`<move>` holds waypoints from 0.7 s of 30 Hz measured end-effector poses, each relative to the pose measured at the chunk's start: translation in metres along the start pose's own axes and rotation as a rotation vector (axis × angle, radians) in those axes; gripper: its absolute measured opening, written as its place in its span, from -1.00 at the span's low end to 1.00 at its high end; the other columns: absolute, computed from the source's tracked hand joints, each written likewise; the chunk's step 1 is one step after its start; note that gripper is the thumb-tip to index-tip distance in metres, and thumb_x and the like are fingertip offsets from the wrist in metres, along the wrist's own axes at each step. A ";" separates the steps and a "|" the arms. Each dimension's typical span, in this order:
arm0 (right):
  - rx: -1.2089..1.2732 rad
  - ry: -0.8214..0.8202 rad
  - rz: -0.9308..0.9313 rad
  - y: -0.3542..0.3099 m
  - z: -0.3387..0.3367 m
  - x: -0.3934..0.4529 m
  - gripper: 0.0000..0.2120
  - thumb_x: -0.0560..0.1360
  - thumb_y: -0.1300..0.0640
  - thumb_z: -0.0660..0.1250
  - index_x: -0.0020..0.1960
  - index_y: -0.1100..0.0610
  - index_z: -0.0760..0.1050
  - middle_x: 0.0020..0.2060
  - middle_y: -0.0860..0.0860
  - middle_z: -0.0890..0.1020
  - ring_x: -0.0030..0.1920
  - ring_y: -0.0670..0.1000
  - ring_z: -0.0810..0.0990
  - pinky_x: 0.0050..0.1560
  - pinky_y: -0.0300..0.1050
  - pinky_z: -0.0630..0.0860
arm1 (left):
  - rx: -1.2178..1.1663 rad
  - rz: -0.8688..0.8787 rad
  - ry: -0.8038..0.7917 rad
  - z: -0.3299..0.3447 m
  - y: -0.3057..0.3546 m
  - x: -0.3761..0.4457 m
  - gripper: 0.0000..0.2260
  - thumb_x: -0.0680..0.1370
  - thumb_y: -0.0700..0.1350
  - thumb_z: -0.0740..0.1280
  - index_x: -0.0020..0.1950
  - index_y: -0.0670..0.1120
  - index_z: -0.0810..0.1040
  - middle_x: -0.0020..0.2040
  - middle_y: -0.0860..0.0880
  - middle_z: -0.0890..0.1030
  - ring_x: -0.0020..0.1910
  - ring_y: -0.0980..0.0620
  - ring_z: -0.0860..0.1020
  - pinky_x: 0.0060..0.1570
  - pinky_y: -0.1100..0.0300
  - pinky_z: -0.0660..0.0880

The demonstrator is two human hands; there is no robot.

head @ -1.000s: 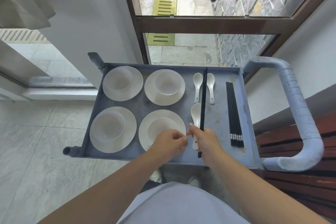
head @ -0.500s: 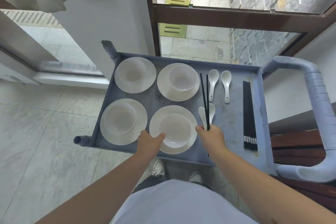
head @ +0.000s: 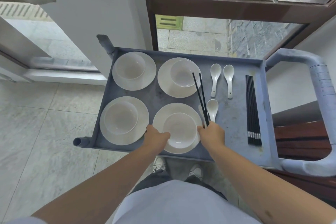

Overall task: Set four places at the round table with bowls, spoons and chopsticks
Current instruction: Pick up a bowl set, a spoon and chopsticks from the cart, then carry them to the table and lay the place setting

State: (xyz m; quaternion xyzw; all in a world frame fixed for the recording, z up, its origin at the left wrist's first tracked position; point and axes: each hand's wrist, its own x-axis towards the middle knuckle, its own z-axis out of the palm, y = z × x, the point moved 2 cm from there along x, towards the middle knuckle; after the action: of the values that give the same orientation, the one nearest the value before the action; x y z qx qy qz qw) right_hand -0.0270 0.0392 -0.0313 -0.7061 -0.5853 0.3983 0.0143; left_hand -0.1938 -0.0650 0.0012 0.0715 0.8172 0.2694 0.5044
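Right hand point(head: 211, 133) grips chopsticks point(head: 200, 98) | left hand point(head: 156, 135) holds near plate point(head: 177, 148) rim

Soft daylight is coming through the window point(head: 227, 29) beyond the cart point(head: 234, 114), leaving only faint shadows. Wide-angle distortion is bending the edges; focus is staying sharp.

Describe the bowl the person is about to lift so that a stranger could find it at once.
On the grey cart tray, four white bowls sit on plates in a square. Take the near-right bowl. Alone among them, it has the left hand and right hand at its plate.
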 end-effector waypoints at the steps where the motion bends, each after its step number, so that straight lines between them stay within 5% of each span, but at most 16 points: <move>1: 0.000 0.001 0.000 0.001 -0.001 -0.002 -0.86 0.51 0.10 0.34 -0.18 0.14 0.53 -0.35 0.00 0.55 -0.34 -0.04 0.48 -0.43 -0.17 0.33 | 0.004 -0.003 -0.003 0.000 0.000 0.000 -0.44 0.48 -0.20 0.36 0.41 -0.21 0.19 0.28 -0.23 0.43 0.22 -0.24 0.46 0.20 -0.17 0.51; 9: 0.059 -0.042 -0.097 0.005 -0.016 -0.024 -0.85 0.54 0.12 0.31 -0.17 0.16 0.51 -0.31 0.05 0.58 -0.33 -0.05 0.48 -0.42 -0.18 0.30 | -0.047 0.046 -0.021 -0.008 -0.004 -0.010 -0.51 0.50 -0.14 0.37 0.32 -0.16 0.21 0.15 -0.14 0.45 0.11 -0.15 0.50 0.09 -0.13 0.57; 14: 0.095 -0.139 -0.234 0.000 -0.032 -0.039 -0.91 0.54 0.15 0.33 -0.13 0.02 0.49 -0.24 0.01 0.61 -0.24 -0.06 0.52 -0.34 -0.18 0.35 | -0.080 0.182 0.047 -0.014 -0.021 -0.034 -0.47 0.53 -0.05 0.37 0.40 -0.05 0.19 0.12 0.01 0.45 0.06 0.00 0.48 -0.23 0.23 0.45; 18: 0.074 -0.263 -0.350 -0.002 -0.039 -0.043 -0.91 0.54 0.12 0.32 -0.12 -0.03 0.48 -0.27 0.04 0.60 -0.32 0.03 0.49 -0.35 -0.13 0.36 | -0.101 0.330 0.162 -0.009 -0.045 -0.069 -0.35 0.56 -0.03 0.32 0.52 0.21 0.02 0.19 0.26 0.41 0.08 0.18 0.46 -0.05 0.30 0.40; 21: 0.014 -0.366 -0.452 -0.004 -0.042 -0.049 -0.88 0.54 0.12 0.33 -0.14 -0.05 0.47 -0.30 0.03 0.59 -0.37 0.04 0.46 -0.38 -0.10 0.38 | -0.106 0.316 0.300 0.002 -0.068 -0.099 -0.39 0.60 0.04 0.26 0.56 0.25 0.00 0.26 0.21 0.37 0.17 0.11 0.41 0.13 0.15 0.39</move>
State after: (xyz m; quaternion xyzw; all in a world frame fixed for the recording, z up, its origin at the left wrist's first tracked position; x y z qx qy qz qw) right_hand -0.0056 0.0180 0.0258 -0.4739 -0.7181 0.5097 0.0019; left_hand -0.1337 -0.1600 0.0433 0.1311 0.8464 0.3953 0.3319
